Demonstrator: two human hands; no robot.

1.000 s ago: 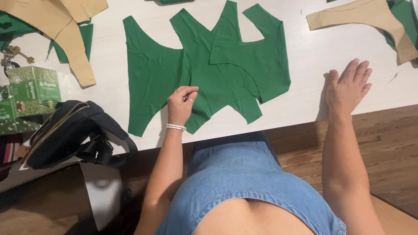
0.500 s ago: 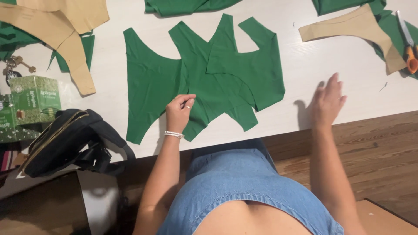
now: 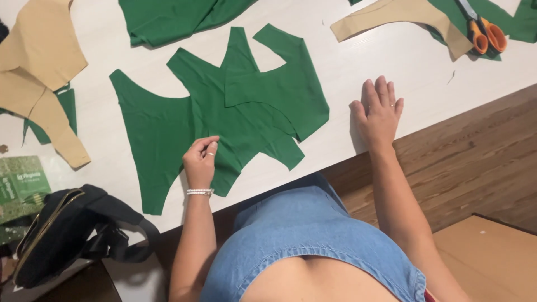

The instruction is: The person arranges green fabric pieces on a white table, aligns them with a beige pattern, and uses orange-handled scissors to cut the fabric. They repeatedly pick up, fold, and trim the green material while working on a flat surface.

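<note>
The left hand (image 3: pixel 200 162) pinches the green cut fabric panels (image 3: pixel 224 112), which lie overlapped on the white table (image 3: pixel 391 61) and spread beyond its fingertips. The right hand (image 3: pixel 378 112) rests flat, fingers spread, on bare tabletop beside them.

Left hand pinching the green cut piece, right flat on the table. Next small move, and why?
Probably lift the pinched edge slightly to separate layers. The left hand pinches the green fabric pieces where several cut shapes overlap, while the right hand lies flat on the bare white table, off the cloth. It could slide onto the fabric to pin it first.
</note>
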